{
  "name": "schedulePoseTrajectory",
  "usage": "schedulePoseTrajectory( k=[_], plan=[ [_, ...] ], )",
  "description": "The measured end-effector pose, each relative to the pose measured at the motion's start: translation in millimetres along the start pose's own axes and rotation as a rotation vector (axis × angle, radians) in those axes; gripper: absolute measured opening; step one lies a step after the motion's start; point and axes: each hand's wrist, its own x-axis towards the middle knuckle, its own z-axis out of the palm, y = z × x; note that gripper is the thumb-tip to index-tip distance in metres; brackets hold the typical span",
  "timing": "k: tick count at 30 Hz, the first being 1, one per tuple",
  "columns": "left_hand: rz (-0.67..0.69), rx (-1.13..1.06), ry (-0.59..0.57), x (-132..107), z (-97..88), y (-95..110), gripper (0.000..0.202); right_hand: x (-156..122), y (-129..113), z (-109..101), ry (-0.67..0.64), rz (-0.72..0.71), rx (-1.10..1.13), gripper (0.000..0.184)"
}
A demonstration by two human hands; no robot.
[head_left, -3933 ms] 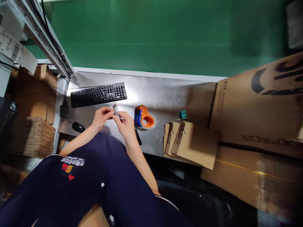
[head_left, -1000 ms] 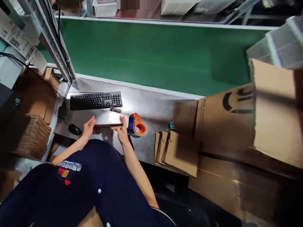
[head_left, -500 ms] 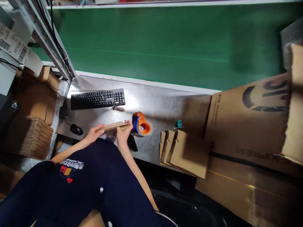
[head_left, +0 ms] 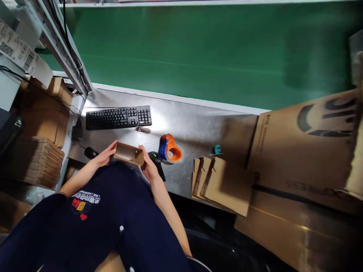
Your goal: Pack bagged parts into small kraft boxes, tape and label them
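Your left hand [head_left: 105, 155] and right hand [head_left: 148, 164] hold the carton [head_left: 127, 152], formed, not yet closed, grey packet [head_left: 142, 129] outside at one o'clock.

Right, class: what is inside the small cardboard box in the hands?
Inside the cardboard box, inner walls and a pale area show; whether that is its bottom or something beyond is unclear. The near wall covers what lies directly behind it.

"What can be read around you?"
"The big carton [head_left: 279, 145] to your right bears a faint word like EXPRESS under bold, unclear lettering [head_left: 326, 133]."
"And the paper label [head_left: 17, 48] on your left?"
"Barcode [head_left: 29, 60], square code [head_left: 6, 49], print too small. Your shirt's [head_left: 99, 230] characters [head_left: 87, 197] aren't legible either."
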Motion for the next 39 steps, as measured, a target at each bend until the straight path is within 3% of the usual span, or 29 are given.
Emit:
schedulePoseTrajectory(
  k=[3,5,8,11,15,18,20,23,25,28,30,33,35,37,39],
  plan=[
    [0.034,0.224,-0.053,13.2,-6.0,6.5,0.061,9.5,-5.3,-4.2,-0.043,-0.022,-0.122,0.066],
    [0.076,0.445,-0.007,25.3,-3.4,9.5,0.058,17.0,-9.4,-3.1,-0.025,-0.094,-0.257,0.061],
    [0.287,0.680,0.055,37.4,3.2,10.3,0.059,22.3,-12.5,-1.8,-0.002,-0.207,-0.373,0.062],
    [0.463,0.653,-0.022,37.0,3.0,7.7,0.055,19.2,-10.3,-4.5,0.039,-0.341,-0.461,0.059],
    [0.387,0.604,-0.032,27.2,-12.0,8.4,0.031,15.4,-11.1,-21.4,0.035,-0.484,-0.606,0.035],
    [0.337,0.634,-0.165,18.7,-30.2,18.3,0.032,11.8,-25.0,-44.7,-0.174,-0.508,-0.757,0.038],
    [0.357,0.707,-0.298,14.5,-42.0,24.9,0.043,5.7,-35.9,-56.9,-0.317,-0.501,-0.829,0.053],
    [0.413,0.818,-0.450,14.0,-51.7,22.4,0.066,-6.0,-41.1,-55.1,-0.344,-0.397,-0.775,0.074],
    [0.430,0.781,-0.396,17.5,-50.0,10.9,0.064,-11.5,-34.6,-39.9,-0.212,-0.281,-0.613,0.070],
    [0.455,0.651,-0.134,23.1,-36.8,-11.8,0.043,-13.6,-20.3,-10.8,0.087,-0.149,-0.332,0.058],
    [0.481,0.596,0.018,23.6,-25.4,-23.7,0.038,-12.6,-15.3,3.2,0.220,-0.099,-0.205,0.060],
    [0.467,0.526,0.138,18.6,-12.4,-33.6,0.044,-11.9,-16.7,12.5,0.265,-0.028,-0.106,0.066],
    [0.417,0.462,0.190,14.4,-7.9,-36.4,0.062,-12.7,-18.7,15.6,0.260,0.002,-0.079,0.071],
    [0.349,0.404,0.207,11.6,-6.0,-37.7,0.077,-13.7,-18.7,19.0,0.254,0.005,-0.059,0.078],
    [0.293,0.383,0.199,10.5,-5.5,-37.6,0.078,-13.6,-18.5,19.6,0.242,-0.003,-0.054,0.085]
  ],
)
